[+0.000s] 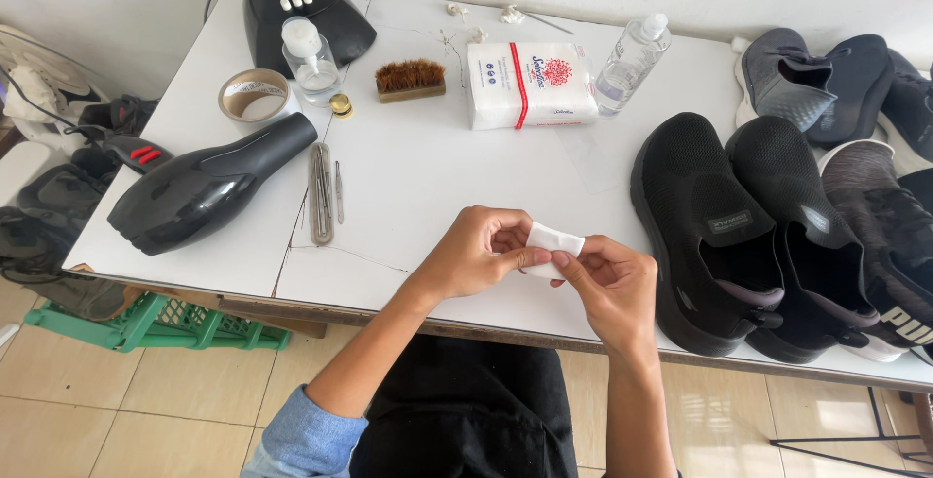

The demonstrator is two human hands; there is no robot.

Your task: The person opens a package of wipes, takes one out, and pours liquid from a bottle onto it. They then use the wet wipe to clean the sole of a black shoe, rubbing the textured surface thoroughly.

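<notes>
Both hands meet above the near edge of the white table (418, 177). The left hand (476, 250) has its grip closed on a small white cotton pad (554, 245), thumb and fingertips pinching the pad's left edge. The right hand (607, 279) has its grip closed on the same pad from the right and below, fingers curled against its lower edge. The pad is held clear of the table surface, between the two hands. Just right of the hands stands a pair of black slip-on shoes (719, 216), toes pointing away from the person; further shoes lie beyond them at the table's right end. On the left part of the table lies a black hair dryer (209, 187), with metal hand tools (321, 191) just beside its nozzle. Toward the far edge are a pack of cotton pads (530, 85), a small brush (410, 78), two clear bottles (632, 55), and a tape roll (255, 94).
</notes>
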